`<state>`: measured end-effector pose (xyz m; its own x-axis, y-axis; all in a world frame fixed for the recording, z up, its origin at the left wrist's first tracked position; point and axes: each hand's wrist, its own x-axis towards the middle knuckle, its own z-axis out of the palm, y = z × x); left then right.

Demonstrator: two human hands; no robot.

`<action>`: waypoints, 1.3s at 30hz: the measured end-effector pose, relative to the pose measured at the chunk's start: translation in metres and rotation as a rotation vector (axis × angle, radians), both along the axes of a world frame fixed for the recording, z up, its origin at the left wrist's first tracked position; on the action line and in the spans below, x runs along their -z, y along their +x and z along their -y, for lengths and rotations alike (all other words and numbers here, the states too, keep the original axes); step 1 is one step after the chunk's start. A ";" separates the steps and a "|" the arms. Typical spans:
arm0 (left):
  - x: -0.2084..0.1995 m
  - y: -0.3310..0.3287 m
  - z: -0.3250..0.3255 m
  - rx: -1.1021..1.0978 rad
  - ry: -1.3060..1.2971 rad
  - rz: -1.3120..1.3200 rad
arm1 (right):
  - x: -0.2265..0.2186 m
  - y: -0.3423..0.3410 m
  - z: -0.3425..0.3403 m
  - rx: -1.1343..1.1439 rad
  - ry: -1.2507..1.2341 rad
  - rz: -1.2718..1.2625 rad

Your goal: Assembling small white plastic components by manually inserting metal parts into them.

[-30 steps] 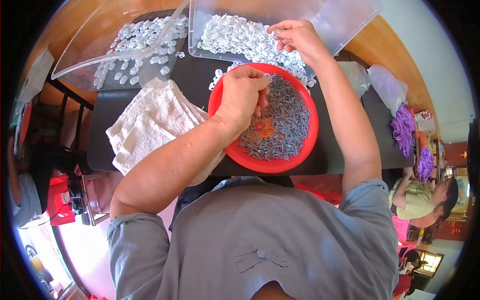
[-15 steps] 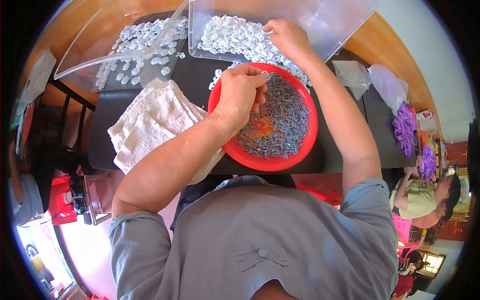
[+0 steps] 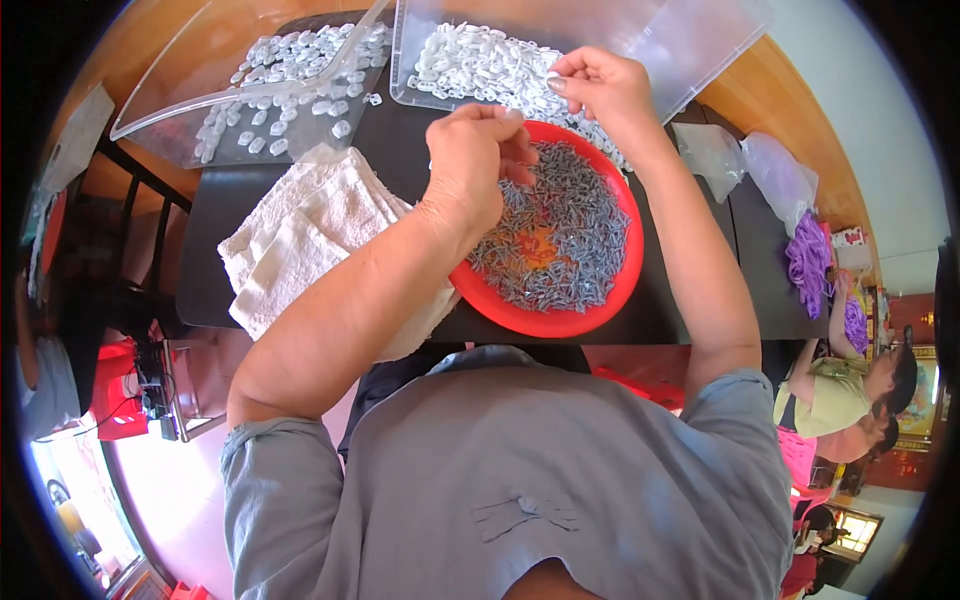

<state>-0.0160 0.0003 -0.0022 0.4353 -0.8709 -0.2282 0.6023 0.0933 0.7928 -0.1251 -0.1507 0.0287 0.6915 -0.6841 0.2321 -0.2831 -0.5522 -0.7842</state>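
Far left, past the table edge, we note a red plastic seat [image 3: 118, 390]. Next comes a clear tub [image 3: 300, 86], its rim curving toward us, with loose white pieces [image 3: 315, 65] scattered across its floor. Below it a folded pale towel [image 3: 300, 230] lies on the dark table [image 3: 665, 290], its near part behind the left forearm.

The left hand [image 3: 466, 165] is over the upper left rim of a red basin [image 3: 632, 245], thumb and forefinger drawn together; we cannot tell whether anything is pinched there. The basin holds a thick spread of slim grey pieces [image 3: 580, 230], with patches of orange floor showing through.

Beyond the basin we record a second clear tub [image 3: 690, 50], with a dense heap of white parts [image 3: 480, 65] along its near side. The right hand [image 3: 615, 92] hovers at that heap, thumb and forefinger narrow; we cannot tell whether a part is between them.

Further right: two clear plastic bags [image 3: 710, 155], a purple bundle [image 3: 808, 260], then a person in a yellow-green top [image 3: 835, 395].
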 end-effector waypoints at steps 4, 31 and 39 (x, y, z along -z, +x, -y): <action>0.000 0.006 0.008 -0.091 -0.145 -0.158 | -0.009 -0.019 -0.047 -0.079 0.073 0.113; -0.009 0.001 0.000 0.032 -0.217 -0.254 | 0.020 -0.007 -0.112 -0.086 0.103 0.253; -0.009 -0.003 -0.003 0.006 -0.208 0.222 | -0.006 -0.033 -0.072 0.032 0.426 0.353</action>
